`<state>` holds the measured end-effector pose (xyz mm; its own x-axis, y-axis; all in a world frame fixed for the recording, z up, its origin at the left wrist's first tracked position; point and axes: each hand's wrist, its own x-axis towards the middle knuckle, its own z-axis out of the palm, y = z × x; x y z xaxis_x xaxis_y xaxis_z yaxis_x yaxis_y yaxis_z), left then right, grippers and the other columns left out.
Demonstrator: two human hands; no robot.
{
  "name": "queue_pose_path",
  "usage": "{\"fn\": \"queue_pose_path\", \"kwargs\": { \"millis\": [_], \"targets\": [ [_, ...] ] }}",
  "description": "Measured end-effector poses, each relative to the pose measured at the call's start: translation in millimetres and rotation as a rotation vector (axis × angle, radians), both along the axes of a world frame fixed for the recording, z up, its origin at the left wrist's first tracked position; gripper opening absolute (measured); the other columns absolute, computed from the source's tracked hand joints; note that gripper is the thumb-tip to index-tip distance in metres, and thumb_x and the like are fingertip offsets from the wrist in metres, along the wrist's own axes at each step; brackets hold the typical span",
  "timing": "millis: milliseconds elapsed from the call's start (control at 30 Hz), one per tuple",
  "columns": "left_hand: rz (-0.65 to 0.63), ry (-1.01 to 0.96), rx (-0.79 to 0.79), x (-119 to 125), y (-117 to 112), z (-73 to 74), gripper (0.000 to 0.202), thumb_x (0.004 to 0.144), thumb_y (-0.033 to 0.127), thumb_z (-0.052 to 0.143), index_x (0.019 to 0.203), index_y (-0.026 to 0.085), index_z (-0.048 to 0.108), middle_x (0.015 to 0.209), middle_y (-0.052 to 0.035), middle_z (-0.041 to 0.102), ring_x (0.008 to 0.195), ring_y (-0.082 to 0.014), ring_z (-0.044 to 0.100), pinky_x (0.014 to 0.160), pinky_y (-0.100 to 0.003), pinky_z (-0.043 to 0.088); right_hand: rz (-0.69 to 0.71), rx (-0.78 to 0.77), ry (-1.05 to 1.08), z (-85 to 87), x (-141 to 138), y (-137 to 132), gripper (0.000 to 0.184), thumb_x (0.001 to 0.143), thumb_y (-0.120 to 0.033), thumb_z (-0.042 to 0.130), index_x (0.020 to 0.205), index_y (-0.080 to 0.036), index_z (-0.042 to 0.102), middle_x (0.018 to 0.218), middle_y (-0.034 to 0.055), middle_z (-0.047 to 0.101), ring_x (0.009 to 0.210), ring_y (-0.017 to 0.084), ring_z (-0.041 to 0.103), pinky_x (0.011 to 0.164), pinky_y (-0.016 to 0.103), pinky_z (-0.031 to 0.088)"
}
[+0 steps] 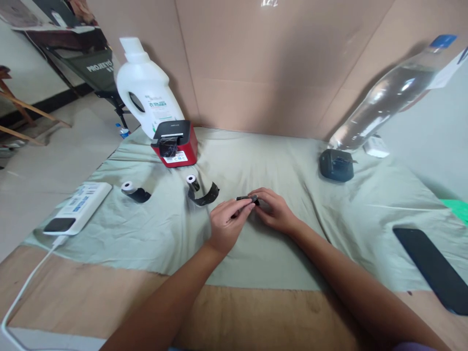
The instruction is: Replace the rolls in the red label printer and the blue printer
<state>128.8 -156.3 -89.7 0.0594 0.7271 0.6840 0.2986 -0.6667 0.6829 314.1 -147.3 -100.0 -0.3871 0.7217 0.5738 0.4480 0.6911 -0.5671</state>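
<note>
Where a pale green cloth (263, 258) is spread over the tabletop (256, 312), a small dark object (244, 198) is pinched by the left hand (227, 223) and right hand (276, 210), near a curled black strip (209, 198).

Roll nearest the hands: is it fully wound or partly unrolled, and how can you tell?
Partly unrolled: a dark strip curves out from the roll, its far end loose near the left hand.

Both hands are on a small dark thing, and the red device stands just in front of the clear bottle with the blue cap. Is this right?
Not quite: in the head view, the red device stands just in front of the white jug, not the clear bottle. The left hand and right hand are indeed both on the small dark thing.
</note>
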Motion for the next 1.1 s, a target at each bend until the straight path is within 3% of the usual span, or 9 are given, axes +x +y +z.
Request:
{"fn": "queue_pose_path", "kwargs": {
  "millis": [233,367,533,700,867,1100],
  "targets": [
    [0.053,-0.064,-0.037,-1,5,1.0,0.014,0.089,0.029,0.069,0.094,0.019,0.078,0.064,0.0011,0.066,0.052,-0.0077,0.05,0.055,-0.022,0.047,0.08,-0.043,-0.019,2.7,1,-2,0.026,0.093,-0.021,0.06,0.119,-0.024,0.06,0.103,0.0086,0.068,0.094,0.021,0.064,0.084,0.038,0.054],
    [0.111,-0.092,-0.042,-2,9,-2.4,0.017,0.087,0.029,0.072,0.099,0.019,0.078,0.056,0.005,0.056,0.049,-0.0065,0.043,0.052,-0.02,0.043,0.093,-0.057,-0.017,1.8,2,-1,0.023,0.093,-0.022,0.06,0.116,-0.022,0.061,0.099,0.0089,0.068,0.091,0.021,0.063,0.082,0.037,0.053],
    [0.089,-0.092,-0.071,-2,10,-4.3,0.016,0.089,0.029,0.069,0.099,0.021,0.078,0.059,0.0039,0.057,0.051,-0.007,0.043,0.053,-0.02,0.043,0.085,-0.063,-0.034,0.4,2,-2,0.025,0.093,-0.023,0.06,0.118,-0.022,0.061,0.101,0.0095,0.068,0.093,0.021,0.063,0.084,0.038,0.053],
    [0.098,-0.119,-0.131,-2,12,-5.7,0.016,0.087,0.029,0.071,0.099,0.021,0.077,0.056,0.0069,0.046,0.049,-0.0064,0.04,0.053,-0.02,0.04,0.078,-0.06,-0.026,1.9,3,-3,0.024,0.093,-0.022,0.06,0.117,-0.022,0.061,0.103,0.0098,0.069,0.094,0.021,0.064,0.085,0.038,0.053],
    [0.088,-0.186,-0.187,-1,14,-5.8,0.013,0.086,0.03,0.071,0.092,0.019,0.072,0.055,0.0086,0.038,0.049,-0.0063,0.038,0.053,-0.019,0.037,0.081,-0.083,0.002,4.5,3,-4,0.023,0.093,-0.022,0.059,0.116,-0.022,0.062,0.104,0.0102,0.069,0.095,0.021,0.065,0.085,0.037,0.053],
    [0.064,-0.246,-0.275,-3,18,-7.5,0.019,0.088,0.036,0.069,0.083,0.019,0.063,0.057,0.0076,0.041,0.052,-0.0078,0.04,0.054,-0.021,0.036,0.044,-0.107,0.031,4.3,3,-4,0.02,0.094,-0.022,0.058,0.113,-0.022,0.063,0.1,0.0081,0.07,0.088,0.018,0.064,0.078,0.032,0.051]
  ]
}}
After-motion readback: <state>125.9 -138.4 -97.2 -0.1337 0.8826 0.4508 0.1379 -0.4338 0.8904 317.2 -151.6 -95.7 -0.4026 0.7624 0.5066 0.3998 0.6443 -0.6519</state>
